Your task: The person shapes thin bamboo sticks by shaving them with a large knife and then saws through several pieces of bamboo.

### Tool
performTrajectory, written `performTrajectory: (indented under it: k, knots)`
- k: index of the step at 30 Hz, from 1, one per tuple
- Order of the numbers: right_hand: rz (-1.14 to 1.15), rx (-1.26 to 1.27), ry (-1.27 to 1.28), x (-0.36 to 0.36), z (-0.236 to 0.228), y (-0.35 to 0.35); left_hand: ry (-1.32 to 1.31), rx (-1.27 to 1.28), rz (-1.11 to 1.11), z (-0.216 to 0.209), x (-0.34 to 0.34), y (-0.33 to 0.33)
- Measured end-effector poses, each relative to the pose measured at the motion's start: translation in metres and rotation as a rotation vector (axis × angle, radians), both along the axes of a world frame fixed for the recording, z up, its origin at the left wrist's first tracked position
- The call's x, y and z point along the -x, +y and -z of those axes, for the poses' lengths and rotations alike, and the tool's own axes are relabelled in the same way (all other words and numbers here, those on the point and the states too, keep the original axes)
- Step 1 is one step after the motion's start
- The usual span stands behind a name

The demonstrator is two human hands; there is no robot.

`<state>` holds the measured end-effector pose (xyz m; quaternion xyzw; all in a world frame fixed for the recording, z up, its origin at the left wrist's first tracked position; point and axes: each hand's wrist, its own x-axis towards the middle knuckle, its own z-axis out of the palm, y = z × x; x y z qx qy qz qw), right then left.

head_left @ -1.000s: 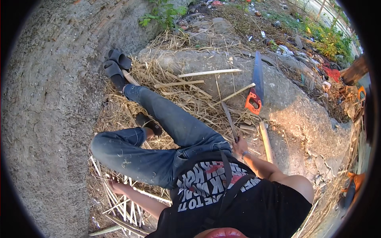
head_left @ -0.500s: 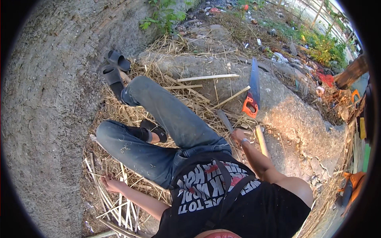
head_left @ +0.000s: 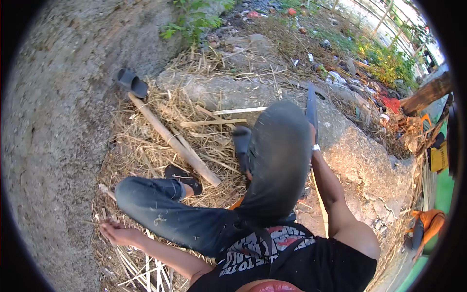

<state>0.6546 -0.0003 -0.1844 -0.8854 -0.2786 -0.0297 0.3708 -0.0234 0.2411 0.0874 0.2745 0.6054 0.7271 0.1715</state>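
My left hand (head_left: 116, 233) is low at the left, beside the stone wall, its fingers pinched on a thin sliver of bamboo or wood (head_left: 90, 222). My right arm reaches forward past my raised right knee. Most of my right hand (head_left: 313, 132) is hidden behind the knee, and its fingers do not show. It is beside the hand saw, whose blue-grey blade (head_left: 312, 103) points away from me; the handle is hidden. Pale split strips (head_left: 148, 272) lie below my left hand. Farther off are two light strips, one whitish (head_left: 238, 111) and one tan (head_left: 214, 122).
A round wooden pole (head_left: 175, 141) lies across the straw, with a loose black slide sandal (head_left: 131, 82) at its far end. The rough wall (head_left: 53, 146) rises at the left. Rock (head_left: 360, 151) borders the right. Orange cloth (head_left: 433, 224) is at the far right.
My right knee has swung right and up, uncovering the pole and leaving one sandal behind. My right hand has moved forward from the grey blade to the saw. My left hand has shifted left.
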Motion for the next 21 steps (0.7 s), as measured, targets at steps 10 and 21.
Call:
performTrajectory:
  k: [10,21]
  knots:
    - [0.033,0.238,0.126,0.016,0.050,0.081,0.502,0.037,0.366,-0.028,-0.159,0.056]
    - [0.204,-0.763,0.830,0.033,0.000,0.065,0.773,0.531,0.894,0.218,-0.183,0.115]
